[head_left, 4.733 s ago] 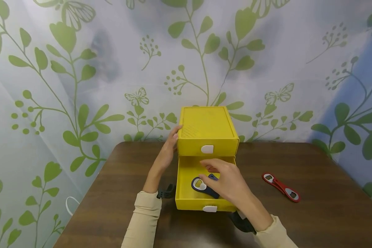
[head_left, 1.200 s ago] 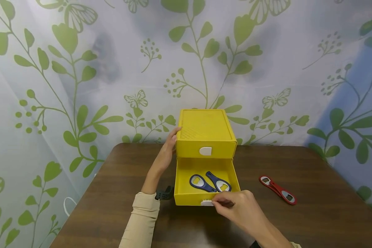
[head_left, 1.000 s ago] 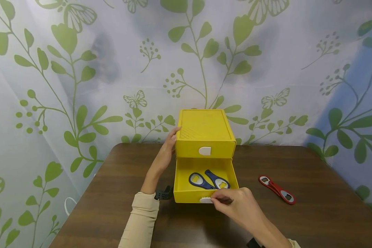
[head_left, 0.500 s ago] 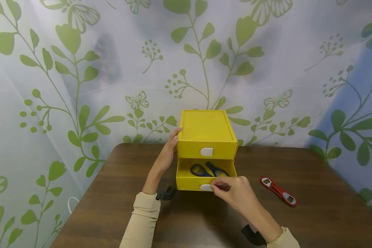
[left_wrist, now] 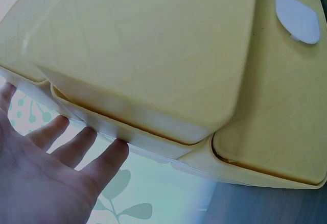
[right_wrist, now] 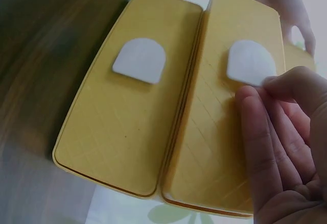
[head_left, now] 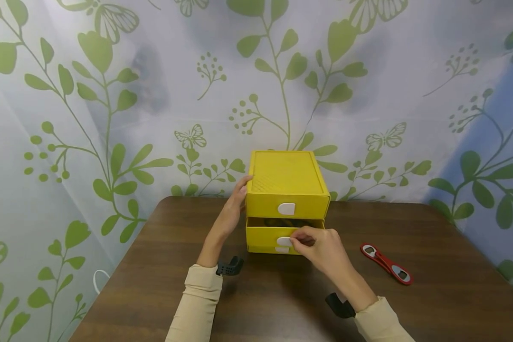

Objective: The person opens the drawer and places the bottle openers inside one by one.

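A yellow drawer unit (head_left: 286, 172) stands on the table, its middle drawer (head_left: 261, 237) pulled partway out. My right hand (head_left: 322, 251) pinches the white handle (right_wrist: 250, 60) of that drawer between thumb and fingers. Along the unit's left side, my left hand (head_left: 231, 213) rests with extended fingers (left_wrist: 107, 165) against the wall. Dark shapes of the blue bottle openers (head_left: 287, 223) show faintly through the narrow gap above the drawer front, and most of them is hidden. The top drawer (head_left: 262, 205) and the bottom drawer (right_wrist: 117, 122) are closed.
Two red bottle openers (head_left: 386, 264), overlapping end to end, lie on the dark wooden table (head_left: 444, 237) right of the unit. Behind stands a leaf-patterned curtain (head_left: 222, 109). A white cable (head_left: 96, 281) hangs at the table's left edge.
Earlier my right hand was over the open drawer, then took its handle. The drawer has since slid inward, covering the blue bottle openers. My left hand has stayed on the unit's side.
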`<state>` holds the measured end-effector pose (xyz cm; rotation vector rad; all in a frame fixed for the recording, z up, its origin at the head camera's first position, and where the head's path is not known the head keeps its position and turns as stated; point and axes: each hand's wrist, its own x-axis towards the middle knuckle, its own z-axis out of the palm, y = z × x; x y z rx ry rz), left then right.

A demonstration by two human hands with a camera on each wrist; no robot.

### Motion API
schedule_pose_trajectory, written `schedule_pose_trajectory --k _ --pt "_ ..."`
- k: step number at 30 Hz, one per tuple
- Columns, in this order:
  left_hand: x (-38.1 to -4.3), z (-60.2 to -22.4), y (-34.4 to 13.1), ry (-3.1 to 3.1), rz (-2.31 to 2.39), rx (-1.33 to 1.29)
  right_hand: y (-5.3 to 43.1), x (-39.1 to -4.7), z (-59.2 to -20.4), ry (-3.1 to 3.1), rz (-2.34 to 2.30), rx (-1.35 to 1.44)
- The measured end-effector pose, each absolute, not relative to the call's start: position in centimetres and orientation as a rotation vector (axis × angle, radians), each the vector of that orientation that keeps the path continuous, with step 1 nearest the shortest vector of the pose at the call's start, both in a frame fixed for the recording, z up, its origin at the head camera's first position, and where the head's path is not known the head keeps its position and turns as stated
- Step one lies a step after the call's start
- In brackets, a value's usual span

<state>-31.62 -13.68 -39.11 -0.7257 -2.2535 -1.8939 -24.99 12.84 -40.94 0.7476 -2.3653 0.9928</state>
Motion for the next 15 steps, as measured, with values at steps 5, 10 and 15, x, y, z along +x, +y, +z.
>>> schedule_pose_trajectory --k 5,10,15 --pt "-31.7 -39.1 -13.7 -2.259 -1.890 -0.723 12.7 -26.1 -41.2 -2.346 0.975 0.730" --pt "-31.6 -39.1 -13.7 -2.261 -1.885 -0.714 12.5 -27.1 -41.4 -2.324 0.955 0.713" --pt "-31.7 -39.1 -13.7 -2.269 -1.877 -0.710 12.4 -27.8 -41.6 -2.303 0.962 0.711"
